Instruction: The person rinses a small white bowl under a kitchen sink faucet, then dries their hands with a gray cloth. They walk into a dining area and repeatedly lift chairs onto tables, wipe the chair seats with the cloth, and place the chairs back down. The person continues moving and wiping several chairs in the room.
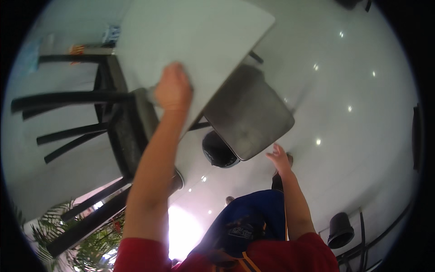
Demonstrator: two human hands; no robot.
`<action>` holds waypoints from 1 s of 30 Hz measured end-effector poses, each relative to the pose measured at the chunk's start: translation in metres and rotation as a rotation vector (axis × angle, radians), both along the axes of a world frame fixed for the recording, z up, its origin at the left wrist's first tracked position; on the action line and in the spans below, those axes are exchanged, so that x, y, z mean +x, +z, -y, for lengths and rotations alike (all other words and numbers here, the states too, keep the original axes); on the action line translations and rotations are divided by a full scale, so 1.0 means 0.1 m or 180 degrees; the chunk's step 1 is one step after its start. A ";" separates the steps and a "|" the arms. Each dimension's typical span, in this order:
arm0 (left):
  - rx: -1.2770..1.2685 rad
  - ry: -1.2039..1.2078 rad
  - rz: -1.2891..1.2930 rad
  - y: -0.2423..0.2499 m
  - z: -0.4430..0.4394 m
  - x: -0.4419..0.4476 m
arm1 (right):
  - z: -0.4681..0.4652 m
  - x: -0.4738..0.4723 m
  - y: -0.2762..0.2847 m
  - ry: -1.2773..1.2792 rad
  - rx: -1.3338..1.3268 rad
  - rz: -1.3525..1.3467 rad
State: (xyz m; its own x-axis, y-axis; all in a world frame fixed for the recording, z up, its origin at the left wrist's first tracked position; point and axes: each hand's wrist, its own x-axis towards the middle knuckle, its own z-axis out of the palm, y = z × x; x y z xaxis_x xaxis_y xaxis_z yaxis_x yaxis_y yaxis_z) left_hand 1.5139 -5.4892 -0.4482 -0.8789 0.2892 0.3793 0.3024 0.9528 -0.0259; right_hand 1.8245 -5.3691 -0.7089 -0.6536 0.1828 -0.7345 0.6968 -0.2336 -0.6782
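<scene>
My left hand [174,86] is curled at the surface of a pale tabletop [200,40], blurred; a bit of greyish material shows at its wrist side, and whether the fingers grip something is hidden. Below the table's edge, my right hand [279,158] hangs with fingers apart and holds nothing. Just beyond its fingertips is the corner of a grey padded chair seat [251,112], which stands partly under the table.
Upturned dark chairs [125,136] rest at the table's left, legs pointing outward. A black bin [219,149] stands on the shiny floor beside the padded seat. Leafy plants [91,248] are at lower left, and a dark bucket [341,229] is at lower right.
</scene>
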 end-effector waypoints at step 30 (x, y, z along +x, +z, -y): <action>0.5610 0.1135 0.4893 0.73 4.62 4.46 | 3.33 -0.18 3.44 0.1978 0.0608 -0.2713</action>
